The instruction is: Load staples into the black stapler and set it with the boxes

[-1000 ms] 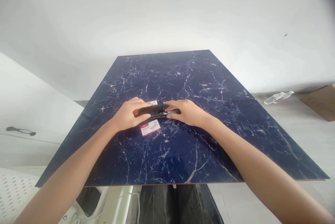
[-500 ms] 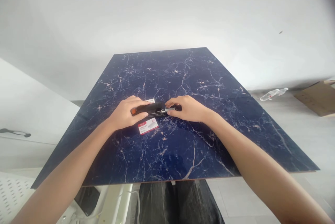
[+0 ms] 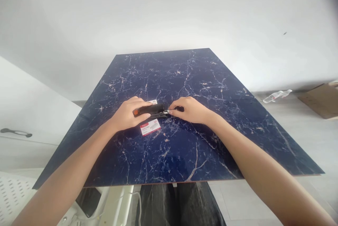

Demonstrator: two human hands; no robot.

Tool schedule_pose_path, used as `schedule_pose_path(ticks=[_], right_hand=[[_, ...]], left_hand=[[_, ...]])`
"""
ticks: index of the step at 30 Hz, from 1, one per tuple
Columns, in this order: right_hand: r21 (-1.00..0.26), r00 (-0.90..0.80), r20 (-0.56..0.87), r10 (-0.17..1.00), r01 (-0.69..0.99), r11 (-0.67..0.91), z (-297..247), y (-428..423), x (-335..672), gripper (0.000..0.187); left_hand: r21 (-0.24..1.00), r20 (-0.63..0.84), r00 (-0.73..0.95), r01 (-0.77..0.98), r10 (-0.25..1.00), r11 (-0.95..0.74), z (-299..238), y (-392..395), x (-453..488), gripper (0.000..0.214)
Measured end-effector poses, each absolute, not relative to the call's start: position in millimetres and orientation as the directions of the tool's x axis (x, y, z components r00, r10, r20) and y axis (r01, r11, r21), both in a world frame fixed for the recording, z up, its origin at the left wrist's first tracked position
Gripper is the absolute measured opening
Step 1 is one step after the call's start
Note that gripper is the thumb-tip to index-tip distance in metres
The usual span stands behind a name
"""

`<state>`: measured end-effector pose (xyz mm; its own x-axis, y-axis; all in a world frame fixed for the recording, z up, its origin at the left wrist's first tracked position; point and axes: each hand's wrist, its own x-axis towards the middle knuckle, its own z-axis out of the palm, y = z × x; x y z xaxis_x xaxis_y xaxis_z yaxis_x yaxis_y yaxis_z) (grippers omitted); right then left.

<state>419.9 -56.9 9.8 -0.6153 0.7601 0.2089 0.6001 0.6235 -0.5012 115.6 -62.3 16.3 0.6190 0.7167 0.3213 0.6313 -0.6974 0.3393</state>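
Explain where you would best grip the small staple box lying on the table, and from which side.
Grip the staple box by its two long edges, from above on the near side. It lies flat, and the left hand and the stapler crowd its far edge.

The table [image 3: 185, 78] is deep navy blue, veined all over with thin white and pale tan marble lines. The stapler [image 3: 152, 109] is black with an orange end and a silvery metal front. The staple box [image 3: 150, 127] is white with a red band along one edge. The wall [image 3: 169, 14] is plain white. A cardboard box [image 3: 320, 99] is brown.
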Motion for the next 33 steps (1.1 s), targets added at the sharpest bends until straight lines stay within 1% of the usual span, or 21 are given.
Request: schedule_pose_path(ticks=[5, 12, 14, 21, 23, 25, 28, 30, 33], right_hand=[[-0.500, -0.607, 0.188, 0.772, 0.617, 0.607, 13.3, -58.7, 418.3, 0.018], [-0.396, -0.614, 0.176, 0.770, 0.672, 0.626, 17.7, -62.9, 415.4, 0.023], [-0.405, -0.610, 0.176, 0.773, 0.671, 0.622, 17.4, -63.2, 415.8, 0.022], [-0.493, -0.595, 0.171, 0.785, 0.638, 0.591, 17.1, -62.0, 418.3, 0.017], [-0.484, -0.568, 0.176, 0.804, 0.661, 0.573, 19.6, -61.2, 421.9, 0.014], [-0.435, -0.532, 0.168, 0.830, 0.716, 0.546, 22.8, -60.8, 427.0, 0.010], [-0.378, -0.522, 0.107, 0.846, 0.766, 0.520, 26.1, -63.3, 431.0, 0.014], [-0.384, -0.562, 0.089, 0.822, 0.742, 0.549, 26.1, -68.4, 426.8, 0.017], [-0.372, -0.633, 0.147, 0.760, 0.677, 0.635, 23.5, -79.5, 410.4, 0.015]], left_hand=[[0.342, 0.315, 0.620, 0.633, 0.719, -0.695, 17.3, -62.8, 116.1, 0.036], [0.338, 0.314, 0.617, 0.637, 0.722, -0.692, 17.9, -62.4, 115.8, 0.037], [0.338, 0.312, 0.619, 0.637, 0.721, -0.693, 17.7, -62.3, 116.1, 0.037], [0.336, 0.317, 0.622, 0.632, 0.716, -0.698, 19.3, -63.4, 117.0, 0.037], [0.337, 0.282, 0.642, 0.629, 0.713, -0.700, 24.4, -63.4, 113.3, 0.038], [0.344, 0.196, 0.656, 0.650, 0.729, -0.677, 31.4, -62.7, 106.4, 0.041], [0.340, 0.058, 0.630, 0.717, 0.774, -0.609, 40.2, -60.5, 94.3, 0.040], [0.331, 0.028, 0.609, 0.743, 0.793, -0.582, 42.6, -59.2, 89.3, 0.035], [0.342, 0.050, 0.600, 0.741, 0.798, -0.578, 42.2, -58.9, 89.3, 0.027]])
